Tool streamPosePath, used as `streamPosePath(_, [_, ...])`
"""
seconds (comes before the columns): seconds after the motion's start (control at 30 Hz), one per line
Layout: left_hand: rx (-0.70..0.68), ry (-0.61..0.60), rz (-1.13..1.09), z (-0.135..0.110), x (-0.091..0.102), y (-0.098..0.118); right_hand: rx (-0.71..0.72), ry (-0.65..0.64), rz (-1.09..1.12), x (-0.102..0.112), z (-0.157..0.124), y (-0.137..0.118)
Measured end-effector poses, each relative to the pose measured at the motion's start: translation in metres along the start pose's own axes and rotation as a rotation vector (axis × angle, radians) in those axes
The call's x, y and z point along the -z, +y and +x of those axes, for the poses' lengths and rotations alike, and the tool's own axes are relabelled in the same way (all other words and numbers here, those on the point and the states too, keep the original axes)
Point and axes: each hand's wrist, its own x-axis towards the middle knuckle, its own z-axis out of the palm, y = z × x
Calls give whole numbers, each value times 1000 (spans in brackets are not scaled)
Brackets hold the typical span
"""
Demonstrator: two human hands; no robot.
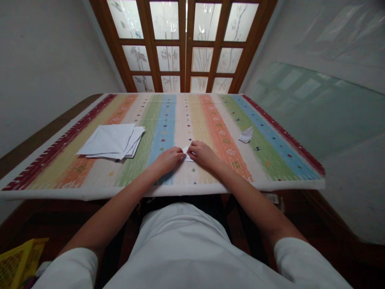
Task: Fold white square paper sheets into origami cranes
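Before us, an open lane of striped tablecloth (190, 110) runs from the left hand (169, 159) and right hand (202, 153) toward the glass-paned doors (182, 44); a stack of white paper sheets (110, 139) partly blocks the left side, a folded paper piece (246, 135) the right.

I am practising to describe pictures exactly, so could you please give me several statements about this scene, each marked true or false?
1. The left hand and the right hand both have fingertips on one small white paper. True.
2. The stack of white paper sheets lies to the right of both hands. False: it lies to their left.
3. A separate folded paper piece rests on the tablecloth, to the right of the hands. True.
4. The tablecloth is plain white all over. False: it has coloured stripes with small motifs.
5. A yellow plastic crate shows at the lower left. True.
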Motion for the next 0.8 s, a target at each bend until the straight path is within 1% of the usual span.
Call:
streamPosePath(0.07, [-25, -39, 51, 1, 1, 3, 15, -1, 41, 1, -2, 4])
streamPosePath(0.17, [-18, -40, 99, -1, 3, 7, 58, 2, 121, 4, -7, 10])
streamPosePath(0.27, [-8, -28, 84, -3, 4, 8, 96, 7, 202, 8, -11, 16])
streamPosePath(0.33, [-12, -31, 64, -4, 4, 8, 119, -17, 227, 10, -13, 19])
streamPosePath(0.47, [-11, -38, 39, 0, 4, 6, 128, -28, 222, 13, -11, 21])
streamPosePath(0.67, [24, 29, -55, 8, 3, 5, 161, 9, 144, 11, -9, 18])
streamPosePath(0.8, [59, 41, -70, 12, 3, 5, 160, 8, 102, 9, -7, 16])
